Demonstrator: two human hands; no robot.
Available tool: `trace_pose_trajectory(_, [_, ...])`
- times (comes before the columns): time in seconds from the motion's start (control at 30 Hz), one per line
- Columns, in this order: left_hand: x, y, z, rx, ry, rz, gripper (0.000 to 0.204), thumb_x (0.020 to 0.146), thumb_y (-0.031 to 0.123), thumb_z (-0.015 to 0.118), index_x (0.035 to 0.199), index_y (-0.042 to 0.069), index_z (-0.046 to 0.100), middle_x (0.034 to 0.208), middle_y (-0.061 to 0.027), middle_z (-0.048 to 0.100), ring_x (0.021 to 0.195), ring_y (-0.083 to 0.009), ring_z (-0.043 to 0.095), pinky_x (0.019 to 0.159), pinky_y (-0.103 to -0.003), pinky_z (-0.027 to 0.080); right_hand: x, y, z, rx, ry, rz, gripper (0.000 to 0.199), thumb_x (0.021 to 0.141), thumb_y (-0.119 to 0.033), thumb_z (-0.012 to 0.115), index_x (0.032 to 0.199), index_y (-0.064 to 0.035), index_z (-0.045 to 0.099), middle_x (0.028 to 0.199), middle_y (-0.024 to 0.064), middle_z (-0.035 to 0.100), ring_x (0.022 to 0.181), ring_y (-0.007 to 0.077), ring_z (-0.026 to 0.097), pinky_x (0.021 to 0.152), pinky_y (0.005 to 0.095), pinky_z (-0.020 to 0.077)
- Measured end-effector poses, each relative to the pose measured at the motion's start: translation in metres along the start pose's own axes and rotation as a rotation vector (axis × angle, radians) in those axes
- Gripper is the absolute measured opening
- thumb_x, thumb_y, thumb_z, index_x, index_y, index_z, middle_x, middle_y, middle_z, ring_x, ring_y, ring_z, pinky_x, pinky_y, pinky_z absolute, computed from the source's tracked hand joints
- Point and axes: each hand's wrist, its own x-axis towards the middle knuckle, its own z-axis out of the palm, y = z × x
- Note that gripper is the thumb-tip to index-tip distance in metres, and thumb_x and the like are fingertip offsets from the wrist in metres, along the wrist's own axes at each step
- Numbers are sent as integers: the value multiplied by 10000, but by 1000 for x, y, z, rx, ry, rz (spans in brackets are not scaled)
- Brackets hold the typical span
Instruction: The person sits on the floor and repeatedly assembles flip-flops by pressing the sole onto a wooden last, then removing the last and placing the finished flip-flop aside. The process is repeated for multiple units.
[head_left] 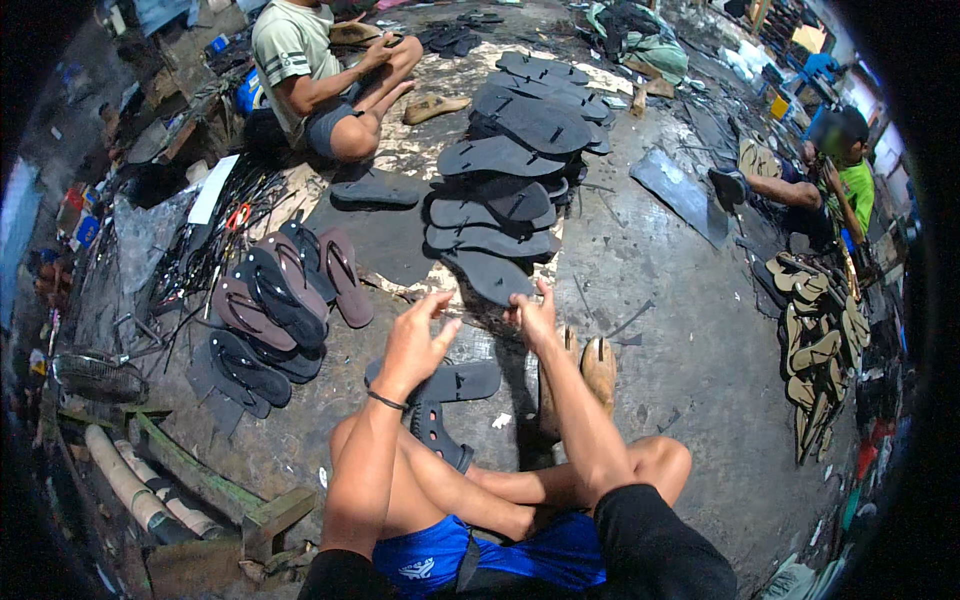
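My right hand (534, 318) pinches the near end of a dark grey sandal sole (488, 275), which lies at the front of a long pile. My left hand (418, 340) is raised to the left of that sole, thumb and fingers apart, with nothing in it. Behind, more strapless soles (490, 240) overlap in a row stretching away from me. Below my hands another dark sole (462, 381) rests on the floor, partly covered by my left wrist. To the right of it stand two tan foot-shaped forms (599, 372), one partly hidden by my right forearm.
Strapped flip-flops (270, 300) in black and brown lie at left, beside a heap of thin black strips (265, 200). A dark clog (438, 432) is by my legs. One person (300, 75) sits far left, another (850, 180) far right near tan sandals (815, 350).
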Motion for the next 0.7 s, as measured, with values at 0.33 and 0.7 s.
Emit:
trace_pose_trajectory(0.33, [-71,90,8,-67,-219,404,790,664,-134,626,1420,29,469,1233,-164,637,1142,-312,624,1024,-402,477,-262,-129,-51,-636,-238,-680,604,787,-186,826,1282,-34,515,1098,115,555,916,180,552,792,302,470])
trace_pose_trajectory(0.7, [-230,124,-56,-448,-392,197,628,728,-39,742,1320,18,541,1271,-155,641,1146,-309,640,987,-391,504,-363,-138,-76,-602,-927,-714,378,774,-108,767,1103,1,615,1083,129,657,1014,304,657,892,402,527])
